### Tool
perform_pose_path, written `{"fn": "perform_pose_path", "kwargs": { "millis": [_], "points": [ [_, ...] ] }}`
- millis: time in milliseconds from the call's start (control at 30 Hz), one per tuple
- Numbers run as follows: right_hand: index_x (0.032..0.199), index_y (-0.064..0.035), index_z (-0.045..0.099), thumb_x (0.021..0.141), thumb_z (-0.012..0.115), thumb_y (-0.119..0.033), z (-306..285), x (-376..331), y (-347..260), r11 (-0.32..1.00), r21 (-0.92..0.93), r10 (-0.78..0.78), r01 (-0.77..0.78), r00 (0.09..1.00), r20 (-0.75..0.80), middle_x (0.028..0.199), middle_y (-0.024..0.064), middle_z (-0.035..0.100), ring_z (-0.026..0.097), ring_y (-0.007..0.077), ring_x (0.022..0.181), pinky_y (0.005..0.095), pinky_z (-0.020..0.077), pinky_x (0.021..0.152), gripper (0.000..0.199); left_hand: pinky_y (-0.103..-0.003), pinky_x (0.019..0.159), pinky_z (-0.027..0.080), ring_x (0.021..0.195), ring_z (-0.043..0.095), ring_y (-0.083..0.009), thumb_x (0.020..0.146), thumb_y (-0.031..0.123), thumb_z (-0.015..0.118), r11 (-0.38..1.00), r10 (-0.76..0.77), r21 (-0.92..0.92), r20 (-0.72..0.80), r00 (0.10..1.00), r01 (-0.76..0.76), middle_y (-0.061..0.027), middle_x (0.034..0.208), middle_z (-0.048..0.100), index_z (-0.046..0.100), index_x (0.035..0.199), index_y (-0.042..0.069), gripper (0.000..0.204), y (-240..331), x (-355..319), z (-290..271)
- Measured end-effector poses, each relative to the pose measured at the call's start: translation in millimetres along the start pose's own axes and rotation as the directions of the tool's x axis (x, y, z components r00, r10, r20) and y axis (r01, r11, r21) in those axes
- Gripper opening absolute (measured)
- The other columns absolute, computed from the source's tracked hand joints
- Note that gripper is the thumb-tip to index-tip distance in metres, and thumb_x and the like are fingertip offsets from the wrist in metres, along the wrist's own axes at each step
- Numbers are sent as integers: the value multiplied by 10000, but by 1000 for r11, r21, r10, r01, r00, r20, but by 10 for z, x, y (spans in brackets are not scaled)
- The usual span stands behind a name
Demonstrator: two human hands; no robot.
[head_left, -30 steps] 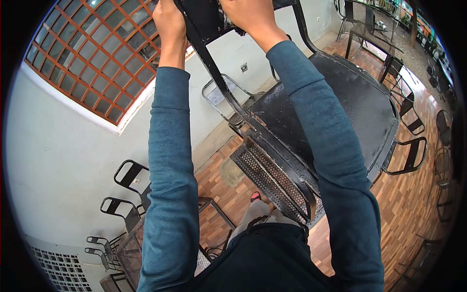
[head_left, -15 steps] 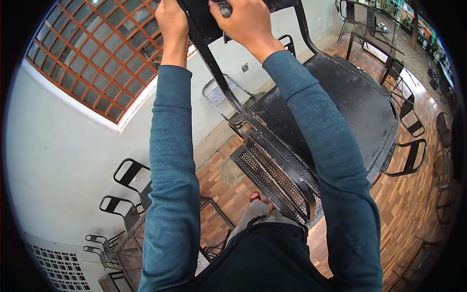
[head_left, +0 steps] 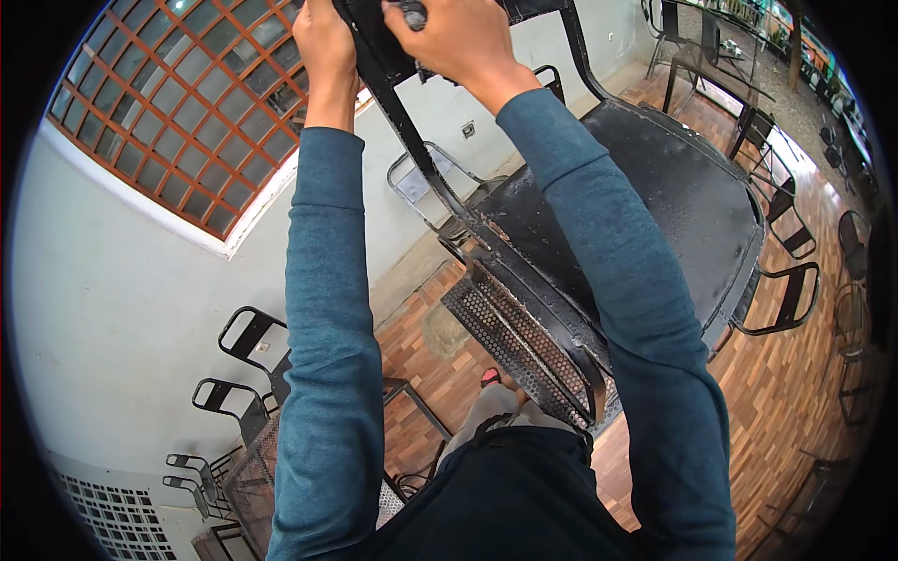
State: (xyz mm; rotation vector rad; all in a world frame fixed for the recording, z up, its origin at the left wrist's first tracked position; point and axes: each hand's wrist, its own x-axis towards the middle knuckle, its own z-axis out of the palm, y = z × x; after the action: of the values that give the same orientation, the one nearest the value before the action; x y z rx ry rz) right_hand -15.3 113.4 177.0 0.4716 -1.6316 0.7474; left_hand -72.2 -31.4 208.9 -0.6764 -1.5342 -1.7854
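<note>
My left hand (head_left: 325, 47) is closed on the left edge of the black backrest (head_left: 382, 49); its fingertips are hidden. My right hand (head_left: 463, 39), just to the right, is curled on a small dark lump (head_left: 412, 13), pinched at the thumb side. Contact between lump and backrest: cannot tell. What the lump is: too little shows.

The chair (head_left: 673, 187) fills the middle and right, its seat under my right sleeve (head_left: 613, 234). Black finish scuffed, paler spots along the frame. Below the seat's near left edge: a perforated metal panel (head_left: 514, 337); whether it bears the chair, cannot tell.

Further out: a silver-framed chair (head_left: 412, 187) by the far wall (head_left: 524, 103); left, a window (head_left: 187, 112) with an orange-red grid; near left, a row of black chairs (head_left: 245, 335). Right, another black chair (head_left: 790, 299) on the wood-patterned floor (head_left: 786, 374).
</note>
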Motion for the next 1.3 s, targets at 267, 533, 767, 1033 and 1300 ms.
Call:
{"fn": "perform_pose_path", "kwargs": {
  "millis": [267,533,767,1033,1300],
  "points": [
    [1183,-142,677,891,711,-221,-18,-92,163,995,34,96,-93,991,-95,1013,153,654,669,402,938,491,561,791,304,-267,667,469,725,599,-123,1068,500,547,998,24,61,-22,999,-22,-33,811,647,682,947,-3,535,38,-48,72],
    [1150,-127,689,859,728,-212,64,-80,114,998,-8,-65,64,995,-81,1014,155,646,659,394,940,496,551,802,306,-263,686,494,729,628,-131,1067,499,548,1000,-5,6,9,1000,5,-42,811,666,685,931,-8,543,-11,4,21],
    [1165,-120,686,842,728,-188,56,-130,149,996,-62,-67,62,993,-96,1021,159,640,654,396,942,489,548,806,333,-261,651,477,704,609,-118,1068,500,546,999,28,-22,-4,1000,-28,-36,797,659,688,930,-6,544,3,-23,66],
    [1173,-144,683,818,746,-145,90,-200,132,988,-69,-145,138,983,-108,982,127,579,624,368,924,472,521,788,361,-257,671,464,706,595,-115,1067,497,550,1000,-4,-28,19,1000,5,-27,793,651,694,930,4,532,-60,23,26],
    [1161,-139,674,859,739,-173,46,-218,179,984,-103,-149,143,987,-57,996,129,589,628,372,924,479,525,772,311,-260,671,464,717,603,-119,1061,503,558,999,-15,-34,3,1000,15,-26,798,648,700,926,1,539,17,-40,81]
  ]
}}
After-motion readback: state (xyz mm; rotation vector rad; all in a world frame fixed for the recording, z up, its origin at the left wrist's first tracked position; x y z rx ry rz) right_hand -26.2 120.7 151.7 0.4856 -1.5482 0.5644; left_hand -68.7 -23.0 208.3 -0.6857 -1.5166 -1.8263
